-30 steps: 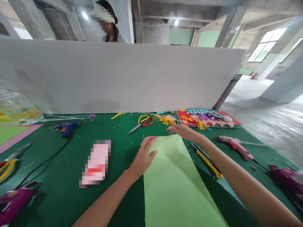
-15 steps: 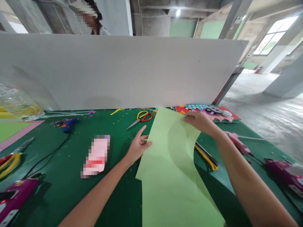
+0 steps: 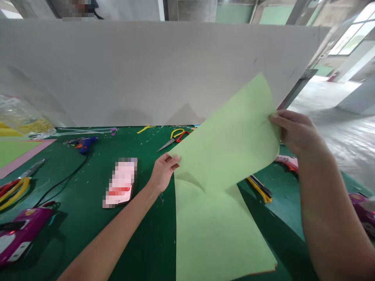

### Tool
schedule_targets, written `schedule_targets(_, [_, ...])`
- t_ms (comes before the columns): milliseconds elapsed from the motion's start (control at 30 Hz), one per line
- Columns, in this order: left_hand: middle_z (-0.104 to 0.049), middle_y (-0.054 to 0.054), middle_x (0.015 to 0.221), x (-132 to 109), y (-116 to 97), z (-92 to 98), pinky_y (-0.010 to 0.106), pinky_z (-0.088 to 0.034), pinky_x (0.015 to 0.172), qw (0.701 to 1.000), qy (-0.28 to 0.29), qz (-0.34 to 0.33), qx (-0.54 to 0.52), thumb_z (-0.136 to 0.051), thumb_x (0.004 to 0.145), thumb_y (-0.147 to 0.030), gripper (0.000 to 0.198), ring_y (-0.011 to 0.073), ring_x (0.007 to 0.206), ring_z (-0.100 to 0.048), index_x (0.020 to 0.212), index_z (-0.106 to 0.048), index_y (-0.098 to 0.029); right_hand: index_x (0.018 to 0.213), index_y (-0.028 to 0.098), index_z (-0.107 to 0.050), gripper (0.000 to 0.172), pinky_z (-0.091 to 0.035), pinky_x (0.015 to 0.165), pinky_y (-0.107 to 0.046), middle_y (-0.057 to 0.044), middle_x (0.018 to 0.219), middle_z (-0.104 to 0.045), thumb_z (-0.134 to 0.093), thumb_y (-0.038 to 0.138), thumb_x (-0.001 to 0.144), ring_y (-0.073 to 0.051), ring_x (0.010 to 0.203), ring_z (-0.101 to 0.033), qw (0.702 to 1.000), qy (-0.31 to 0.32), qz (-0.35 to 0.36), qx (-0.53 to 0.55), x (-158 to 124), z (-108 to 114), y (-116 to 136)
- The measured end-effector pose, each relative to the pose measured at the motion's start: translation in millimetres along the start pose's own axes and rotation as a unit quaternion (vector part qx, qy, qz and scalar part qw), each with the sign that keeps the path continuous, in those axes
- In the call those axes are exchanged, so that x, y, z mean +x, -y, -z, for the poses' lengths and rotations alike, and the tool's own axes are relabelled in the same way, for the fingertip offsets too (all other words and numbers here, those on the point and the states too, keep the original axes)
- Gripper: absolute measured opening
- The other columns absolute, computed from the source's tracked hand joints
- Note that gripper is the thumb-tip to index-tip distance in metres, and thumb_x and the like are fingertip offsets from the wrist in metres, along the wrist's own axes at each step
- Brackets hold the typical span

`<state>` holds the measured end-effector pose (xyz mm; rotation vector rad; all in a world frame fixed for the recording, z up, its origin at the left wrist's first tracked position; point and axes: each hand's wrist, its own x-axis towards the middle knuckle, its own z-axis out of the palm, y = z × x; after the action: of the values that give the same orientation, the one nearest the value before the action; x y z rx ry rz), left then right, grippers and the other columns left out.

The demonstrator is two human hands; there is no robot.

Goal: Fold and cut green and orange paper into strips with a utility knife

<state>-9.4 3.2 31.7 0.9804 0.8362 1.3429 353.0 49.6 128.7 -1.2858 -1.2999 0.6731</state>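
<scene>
A light green sheet of paper [image 3: 231,136] is held up and tilted between my two hands, its right side raised. My left hand [image 3: 163,171] pinches its lower left corner between thumb and fingers. At the right edge, my right hand [image 3: 299,130] grips the sheet with the thumb on the near face. Beneath it more light green paper [image 3: 222,234] lies on the green table [image 3: 152,242], its upper part covered by the raised sheet. Scissors with yellow and red handles [image 3: 177,137] lie just beyond my left hand. A yellow and black utility knife [image 3: 260,189] rests right of the paper.
A pink phone-like item [image 3: 121,182], blurred out, lies left of my left arm. Further left are a blue glue gun [image 3: 84,144], another pair of scissors [image 3: 20,187] and a purple device [image 3: 26,234]. A white panel [image 3: 117,74] stands along the back; a person is partly visible behind it.
My right hand has lifted the sheet's edge up and to the right, so it tilts apart from the paper below. My left hand has closed on its corner. The view has tipped downward.
</scene>
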Motion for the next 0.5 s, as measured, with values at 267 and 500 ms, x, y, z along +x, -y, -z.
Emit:
schedule_targets(267, [-0.071,0.005,0.090,-9,-4,-8.4,0.027,-0.053,0.066,0.989,0.043,0.116,-0.087,-0.069,0.080,-0.038,0.028,0.0174,0.077,-0.067,0.099,-0.066,-0.018,0.090,0.017,-0.066,0.012,-0.045,0.065,-0.034,-0.011,0.087,-0.068,-0.063,0.023,0.081,-0.016,0.067,-0.062,0.988,0.057,-0.103,0.099,1,-18,-7])
schedule_targets(500, [-0.071,0.004,0.093,-9,-4,-10.7,0.024,-0.052,0.069,0.984,0.050,0.135,-0.108,-0.062,0.086,-0.037,0.024,0.0161,0.082,-0.067,0.099,-0.066,-0.018,0.082,0.014,-0.068,0.026,-0.050,0.058,-0.038,-0.012,0.070,-0.069,-0.051,0.035,0.082,-0.024,0.061,-0.065,0.960,0.214,-0.158,0.090,-17,-61,-21])
